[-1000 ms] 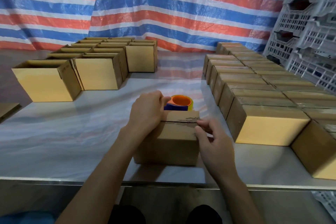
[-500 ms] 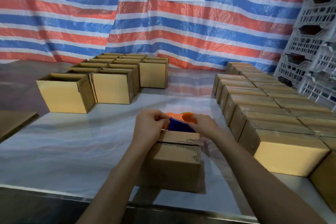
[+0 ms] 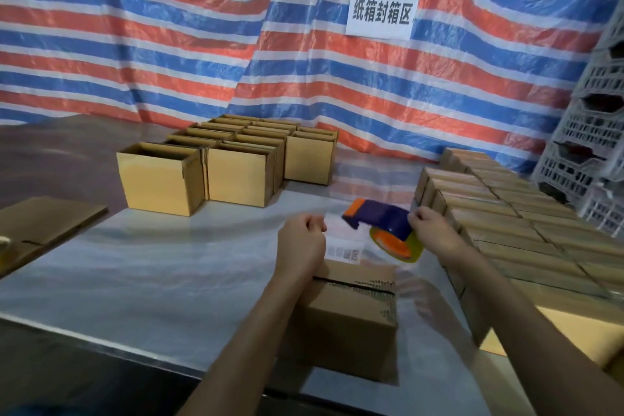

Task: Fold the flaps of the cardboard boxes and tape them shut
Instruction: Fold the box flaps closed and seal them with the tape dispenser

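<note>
Hanging behind everything is one red, blue and white striped plastic tarp (image 3: 135,44), and below it one grey metal table (image 3: 135,263) carries the work. On its right stands a block of closed brown cardboard boxes (image 3: 526,236) in two columns, too many to count surely. At left is a cluster of open-topped cardboard boxes (image 3: 162,182), three in the front row with more behind. One small brown cardboard box (image 3: 351,321) sits at the near edge, flaps folded down, a dark seam across its top. One blue-and-orange tape dispenser (image 3: 381,216), low behind this box half a second ago, is now lifted and drawn rightward. The right hand (image 3: 432,228) grips the dispenser's rear, while the left hand (image 3: 299,246), fingers curled, pinches the clear tape strip (image 3: 344,243) stretched between them.
</note>
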